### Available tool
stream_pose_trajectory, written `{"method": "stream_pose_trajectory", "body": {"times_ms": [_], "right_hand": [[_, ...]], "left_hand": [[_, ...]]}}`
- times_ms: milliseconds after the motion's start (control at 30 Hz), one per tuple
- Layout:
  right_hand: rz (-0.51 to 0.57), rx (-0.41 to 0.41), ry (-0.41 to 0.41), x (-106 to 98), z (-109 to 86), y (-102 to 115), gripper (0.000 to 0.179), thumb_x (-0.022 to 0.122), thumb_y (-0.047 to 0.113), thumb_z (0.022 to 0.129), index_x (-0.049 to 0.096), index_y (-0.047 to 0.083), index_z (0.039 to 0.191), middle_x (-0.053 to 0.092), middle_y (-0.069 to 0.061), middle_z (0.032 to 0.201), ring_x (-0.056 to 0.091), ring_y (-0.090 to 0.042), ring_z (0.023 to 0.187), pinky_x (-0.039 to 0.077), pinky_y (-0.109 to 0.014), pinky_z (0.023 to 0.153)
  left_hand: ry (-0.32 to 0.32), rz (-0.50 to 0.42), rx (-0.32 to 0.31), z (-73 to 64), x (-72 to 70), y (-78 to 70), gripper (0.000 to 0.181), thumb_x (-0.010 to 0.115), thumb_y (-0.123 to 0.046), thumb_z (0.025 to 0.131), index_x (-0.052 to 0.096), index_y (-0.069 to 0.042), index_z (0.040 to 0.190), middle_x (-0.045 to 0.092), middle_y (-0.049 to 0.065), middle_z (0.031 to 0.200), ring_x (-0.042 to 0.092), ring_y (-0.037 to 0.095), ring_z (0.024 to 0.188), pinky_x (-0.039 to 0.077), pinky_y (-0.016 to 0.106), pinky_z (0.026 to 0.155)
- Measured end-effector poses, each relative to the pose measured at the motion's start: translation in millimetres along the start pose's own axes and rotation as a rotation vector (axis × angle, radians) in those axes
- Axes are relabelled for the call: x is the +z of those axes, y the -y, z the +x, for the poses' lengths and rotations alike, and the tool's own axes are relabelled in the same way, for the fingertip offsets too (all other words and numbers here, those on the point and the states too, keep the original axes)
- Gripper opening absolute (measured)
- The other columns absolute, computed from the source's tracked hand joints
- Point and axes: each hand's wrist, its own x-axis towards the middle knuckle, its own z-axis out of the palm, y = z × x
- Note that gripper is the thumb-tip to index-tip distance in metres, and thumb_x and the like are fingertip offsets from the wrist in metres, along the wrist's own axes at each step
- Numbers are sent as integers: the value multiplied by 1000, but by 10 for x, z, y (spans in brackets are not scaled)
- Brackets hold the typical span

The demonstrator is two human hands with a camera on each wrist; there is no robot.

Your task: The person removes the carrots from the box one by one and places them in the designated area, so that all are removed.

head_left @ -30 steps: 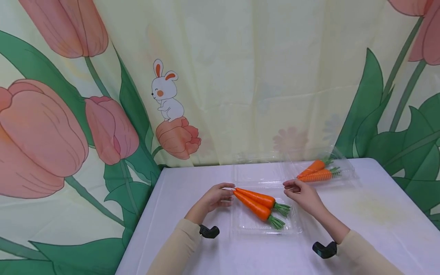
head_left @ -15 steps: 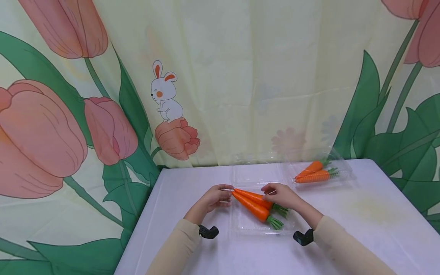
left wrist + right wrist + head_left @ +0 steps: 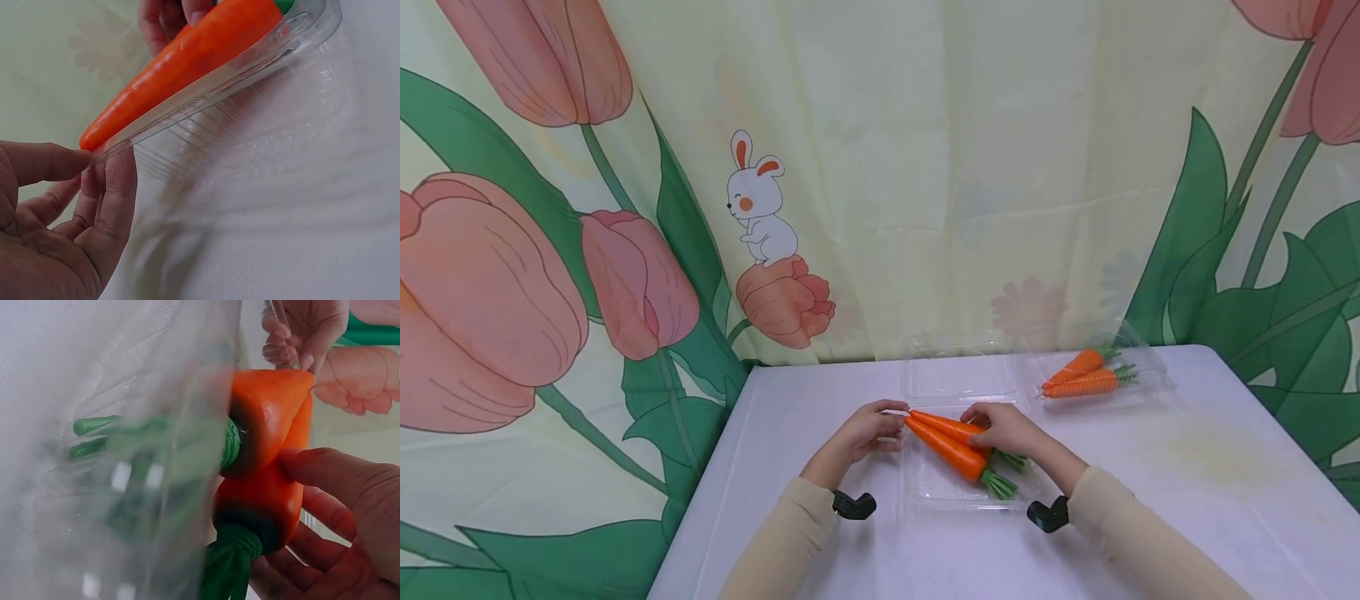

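Observation:
Two orange carrots with green stalks lie side by side, tips leftward, in an open clear plastic container (image 3: pixel 925 493) in the head view. My left hand (image 3: pixel 867 433) pinches the container's left rim between thumb and fingers, right by the carrot tips; the left wrist view shows this rim tilted. My right hand (image 3: pixel 1006 429) holds the farther carrot (image 3: pixel 265 503) near its thick end, thumb on one side and fingers on the other. The nearer carrot (image 3: pixel 951 450) lies against it. Part of the farther carrot is hidden behind my right hand in the head view.
The container's clear lid (image 3: pixel 958 379) lies open behind it. At the back right, a second clear container (image 3: pixel 1153 387) holds two more carrots (image 3: pixel 1082 383). A printed curtain (image 3: pixel 910 208) hangs along the far edge of the white table (image 3: pixel 1210 500).
My right hand has moved left from beside the container's right edge and taken hold of the farther carrot. My left hand stays at the left rim.

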Motion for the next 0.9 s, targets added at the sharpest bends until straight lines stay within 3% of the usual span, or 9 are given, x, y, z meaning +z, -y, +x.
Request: {"method": "stream_pose_trajectory", "body": {"times_ms": [200, 433, 633, 767, 900], "right_hand": [[-34, 11, -13, 25, 1, 35, 34, 80, 12, 88, 70, 5, 119, 72, -6, 112, 64, -19, 97, 58, -44, 98], [-75, 5, -40, 28, 12, 30, 42, 81, 12, 85, 71, 2, 124, 71, -5, 106, 61, -19, 91, 61, -36, 85], [-140, -30, -84, -5, 5, 67, 46, 82, 13, 81, 71, 9, 126, 64, -2, 107, 58, -19, 93, 57, -34, 84], [-141, -71, -91, -34, -30, 98, 39, 84, 12, 81, 73, 15, 118, 62, 0, 109, 57, -19, 95, 58, -36, 86], [-194, -175, -62, -49, -78, 68, 36, 82, 7, 81, 73, 20, 114, 63, 0, 115, 58, -19, 99, 59, -38, 88]], "left_hand": [[-2, 2, 4, -8, 5, -16, 44, 64, -7, 98, 58, -2, 141, 66, 8, 101, 64, 17, 79, 65, 31, 74], [0, 3, -6, 12, -1, 4, 42, 66, -8, 98, 59, -4, 140, 65, 10, 101, 65, 16, 78, 65, 30, 73], [-16, 11, -17, 8, -8, -1, 41, 66, -11, 99, 60, -7, 140, 66, 15, 113, 64, 18, 82, 65, 30, 75], [-16, 5, -14, 4, -1, -3, 42, 66, -11, 99, 60, -7, 141, 66, 15, 112, 64, 18, 82, 65, 31, 75], [-16, -1, -10, 8, 3, 2, 42, 66, -9, 99, 59, -6, 141, 66, 13, 108, 64, 17, 80, 65, 31, 74]]}}
